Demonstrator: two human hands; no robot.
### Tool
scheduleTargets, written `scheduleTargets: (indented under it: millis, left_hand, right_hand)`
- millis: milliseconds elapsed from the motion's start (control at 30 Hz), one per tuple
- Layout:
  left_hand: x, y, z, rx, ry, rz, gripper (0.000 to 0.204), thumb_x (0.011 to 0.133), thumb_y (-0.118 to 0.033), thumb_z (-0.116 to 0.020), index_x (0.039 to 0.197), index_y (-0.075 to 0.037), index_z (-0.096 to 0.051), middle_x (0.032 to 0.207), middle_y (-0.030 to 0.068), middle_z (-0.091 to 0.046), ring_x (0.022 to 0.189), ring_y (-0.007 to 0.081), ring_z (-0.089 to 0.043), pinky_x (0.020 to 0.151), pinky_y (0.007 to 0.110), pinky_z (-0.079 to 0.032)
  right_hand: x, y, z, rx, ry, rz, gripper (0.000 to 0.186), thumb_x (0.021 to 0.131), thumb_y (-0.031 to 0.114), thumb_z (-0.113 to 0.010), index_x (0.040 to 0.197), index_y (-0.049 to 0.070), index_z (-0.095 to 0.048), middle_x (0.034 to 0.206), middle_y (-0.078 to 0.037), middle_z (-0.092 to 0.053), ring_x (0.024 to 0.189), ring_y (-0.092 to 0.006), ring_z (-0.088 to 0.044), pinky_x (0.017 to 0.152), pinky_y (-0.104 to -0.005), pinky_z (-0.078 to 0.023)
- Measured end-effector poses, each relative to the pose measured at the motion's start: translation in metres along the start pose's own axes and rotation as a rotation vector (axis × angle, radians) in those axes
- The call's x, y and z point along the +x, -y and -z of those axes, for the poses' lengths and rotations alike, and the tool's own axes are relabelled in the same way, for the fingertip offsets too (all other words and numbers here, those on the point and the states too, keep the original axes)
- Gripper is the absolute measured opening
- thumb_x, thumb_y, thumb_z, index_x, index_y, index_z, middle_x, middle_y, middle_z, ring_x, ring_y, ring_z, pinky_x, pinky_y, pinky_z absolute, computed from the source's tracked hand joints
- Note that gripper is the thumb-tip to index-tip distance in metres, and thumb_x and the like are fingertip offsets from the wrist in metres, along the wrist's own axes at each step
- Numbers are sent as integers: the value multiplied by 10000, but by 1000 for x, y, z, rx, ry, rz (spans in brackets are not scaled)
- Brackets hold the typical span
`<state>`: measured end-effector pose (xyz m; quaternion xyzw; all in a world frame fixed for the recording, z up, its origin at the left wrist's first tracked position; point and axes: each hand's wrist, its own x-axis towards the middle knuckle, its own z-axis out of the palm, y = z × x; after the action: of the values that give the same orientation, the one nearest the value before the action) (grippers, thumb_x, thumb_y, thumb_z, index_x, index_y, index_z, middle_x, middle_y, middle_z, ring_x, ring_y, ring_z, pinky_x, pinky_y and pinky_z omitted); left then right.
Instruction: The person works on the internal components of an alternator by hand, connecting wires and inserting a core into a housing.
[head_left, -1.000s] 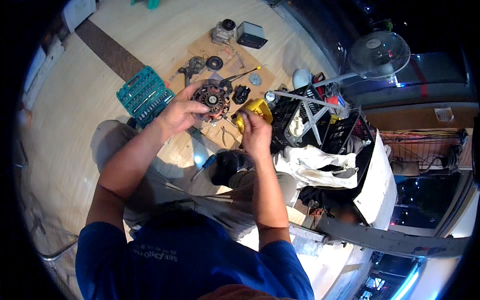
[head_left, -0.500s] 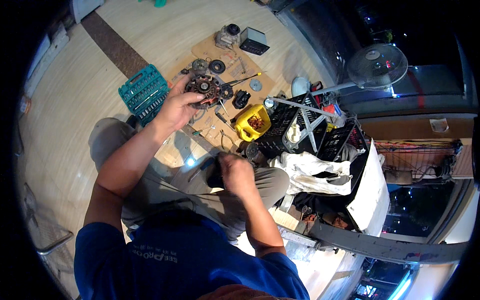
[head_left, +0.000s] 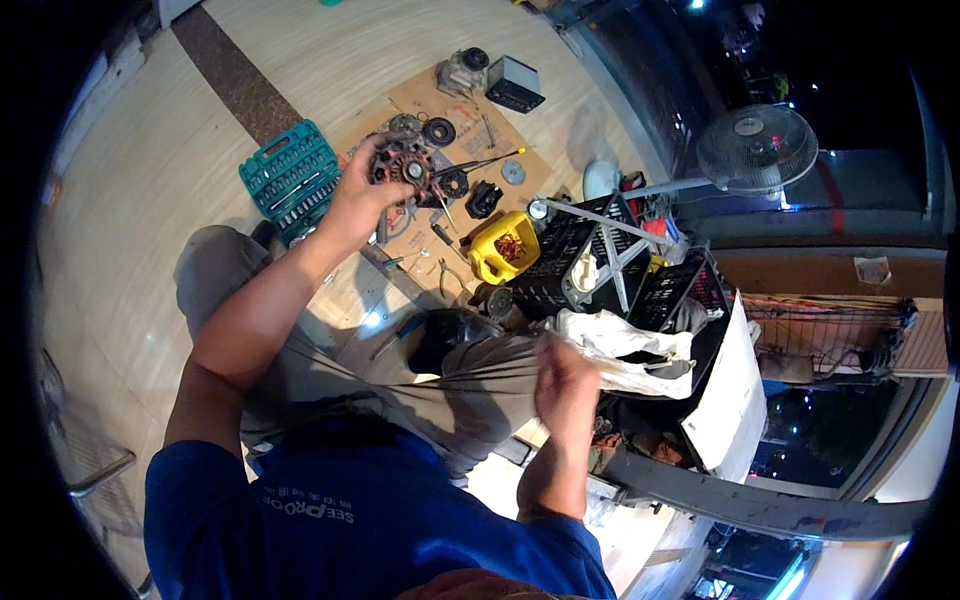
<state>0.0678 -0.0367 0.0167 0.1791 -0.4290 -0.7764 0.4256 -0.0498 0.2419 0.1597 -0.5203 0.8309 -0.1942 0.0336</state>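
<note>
My left hand (head_left: 352,212) is closed on the edge of a round motor part (head_left: 412,172) with dark metal and copper-coloured sections, held above the cardboard. The fingers are behind the part and the thumb lies on its front. My right hand (head_left: 566,392), smeared by motion, is over my right thigh beside a white cloth (head_left: 628,340). Its fingers are too blurred to show whether they hold anything. Near the left hand lie a black ring (head_left: 438,131), a yellow-tipped tool (head_left: 497,157) and a black part (head_left: 485,199).
A teal socket set (head_left: 290,178) lies open at the left. On the cardboard (head_left: 415,95) are pliers (head_left: 453,277) and a metal housing (head_left: 462,72). A yellow container (head_left: 488,262) holds small copper-coloured pieces. Black crates (head_left: 555,270) and a fan (head_left: 757,150) stand on the right.
My right hand has moved right, from over the knee and dark shoe to beside the white cloth. The left hand still holds the round part, now turned slightly.
</note>
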Motion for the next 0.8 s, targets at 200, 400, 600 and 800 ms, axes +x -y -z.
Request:
scheduleTargets:
  millis: [200,400,600,800]
  left_hand:
    - [13,0,-1,-416,-115,30,477,776,31,-540,1236,10,-417,1125,155,-576,1034,245,-577,936,371,-450]
    - [19,6,23,-674,-98,285,319,802,-91,-545,1116,-40,-566,1003,99,-658,853,193,-602,622,308,-413]
    - [13,1,17,-503,186,311,647,679,-36,-502,1315,3,-387,1168,185,-571,1032,294,-597,941,442,-478]
    - [-7,-4,-16,-362,409,337,763,605,6,-527,1343,20,-333,1188,212,-543,1074,307,-578,927,411,-485]
  right_hand:
    - [-59,14,-50,136,368,-60,184,847,79,-599,1024,41,-632,863,-214,-634,826,-399,-615,703,-416,-493]
    - [-128,-74,-22,-119,319,-349,167,886,156,-527,958,43,-628,859,-229,-632,821,-422,-604,695,-463,-480]
    - [-326,-189,11,-452,306,-729,224,922,244,-468,913,74,-615,810,-227,-640,762,-426,-614,663,-499,-479]
    - [-504,-175,-21,-438,567,-1253,335,884,365,-546,1056,84,-609,970,-208,-651,937,-385,-612,803,-458,-480]
